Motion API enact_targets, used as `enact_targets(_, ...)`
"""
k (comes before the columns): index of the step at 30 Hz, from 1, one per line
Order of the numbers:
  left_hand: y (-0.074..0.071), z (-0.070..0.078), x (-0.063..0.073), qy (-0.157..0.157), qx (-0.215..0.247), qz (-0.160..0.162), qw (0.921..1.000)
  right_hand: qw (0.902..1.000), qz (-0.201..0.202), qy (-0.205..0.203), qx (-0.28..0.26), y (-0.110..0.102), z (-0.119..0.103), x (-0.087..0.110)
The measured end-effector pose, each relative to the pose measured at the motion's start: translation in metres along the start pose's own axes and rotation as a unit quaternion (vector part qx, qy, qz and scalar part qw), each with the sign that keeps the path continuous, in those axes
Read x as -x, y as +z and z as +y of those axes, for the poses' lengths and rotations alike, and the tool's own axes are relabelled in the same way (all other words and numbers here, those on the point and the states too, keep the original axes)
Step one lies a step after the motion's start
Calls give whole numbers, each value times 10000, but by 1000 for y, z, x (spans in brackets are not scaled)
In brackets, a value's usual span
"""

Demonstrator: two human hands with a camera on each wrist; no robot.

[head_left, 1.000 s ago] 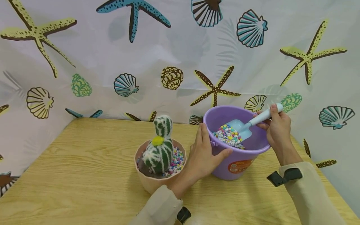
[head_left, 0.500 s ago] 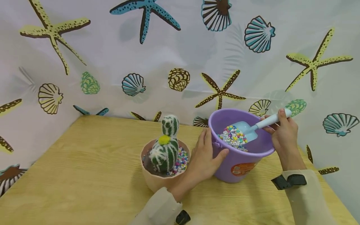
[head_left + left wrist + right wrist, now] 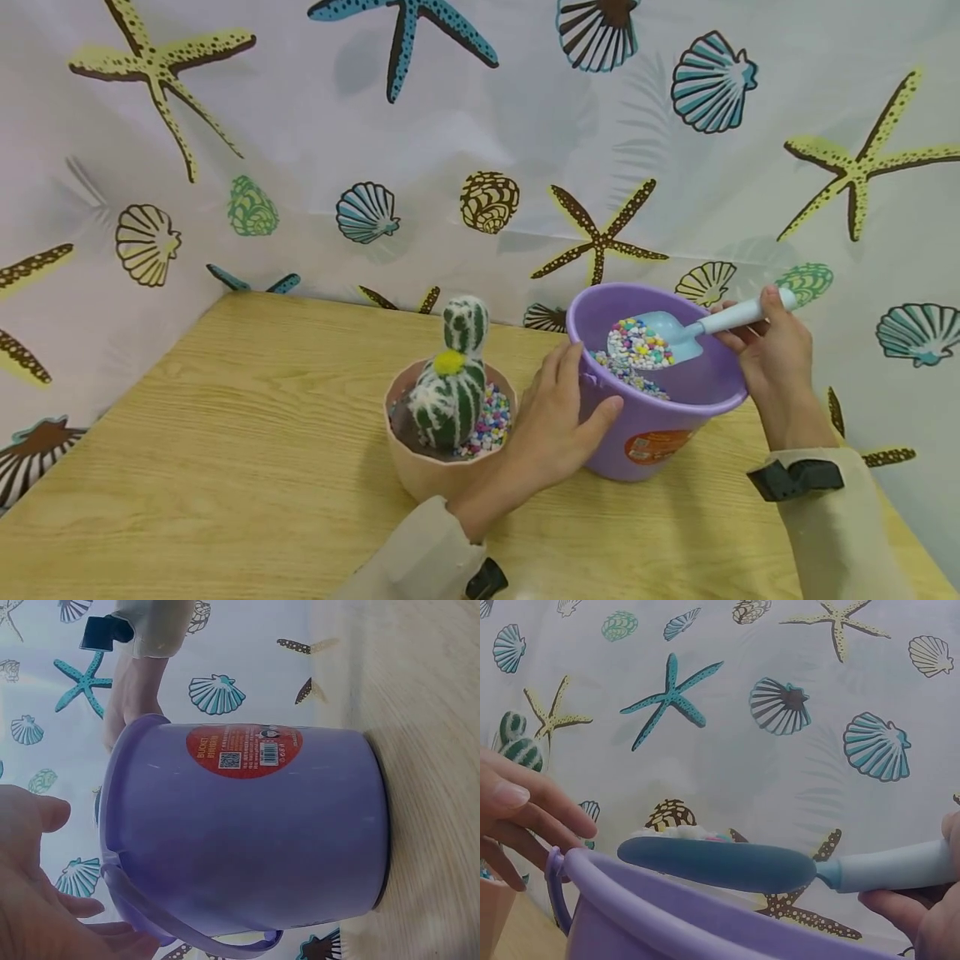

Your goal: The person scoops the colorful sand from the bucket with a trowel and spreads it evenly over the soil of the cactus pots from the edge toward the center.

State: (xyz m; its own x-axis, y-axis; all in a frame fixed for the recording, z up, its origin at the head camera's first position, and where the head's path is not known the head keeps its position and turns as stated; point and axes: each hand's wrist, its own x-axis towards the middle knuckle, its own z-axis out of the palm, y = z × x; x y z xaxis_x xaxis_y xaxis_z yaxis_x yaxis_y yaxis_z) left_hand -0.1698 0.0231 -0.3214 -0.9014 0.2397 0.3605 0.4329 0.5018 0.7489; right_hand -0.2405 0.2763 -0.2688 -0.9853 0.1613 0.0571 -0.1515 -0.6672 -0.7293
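Note:
My right hand (image 3: pixel 782 362) pinches the pale handle of a light blue scoop (image 3: pixel 738 315) above a purple bucket (image 3: pixel 611 442). Small multicoloured pebbles (image 3: pixel 640 343) heap on the scoop's blade. In the right wrist view the scoop (image 3: pixel 720 864) lies almost level, just over the bucket's rim. More pebbles (image 3: pixel 633 382) lie inside the bucket. With fingers spread and fairly straight, my left hand (image 3: pixel 551 429) is at the bucket's left side by the rim; whether every fingertip touches it I cannot tell. In the left wrist view the bucket's handle (image 3: pixel 172 922) hangs down its side.
Left of the bucket stands a pink pot (image 3: pixel 427 479) holding a toy-like cactus (image 3: pixel 448 404) with a yellow flower. Multicoloured pebbles (image 3: pixel 491 421) cover the pot's right part. The wooden table (image 3: pixel 225 467) meets a shell-patterned cloth (image 3: pixel 420 150) at the back.
The scoop has risen a little from the pebbles in the bucket, carrying its heap. The left hand keeps its place at the bucket. The whole head view has shifted, moving the scene rightward.

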Motion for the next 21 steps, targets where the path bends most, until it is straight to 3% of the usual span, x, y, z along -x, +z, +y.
enact_targets(12, -7, -1, 6, 155, 152, 117, 9997, 9990, 18, 359, -284, -1, -3, 2)
enact_targets(21, -13, -1, 17, 151, 284, -137, 9994, 9965, 62, 564, -616, -2, -5, 3)
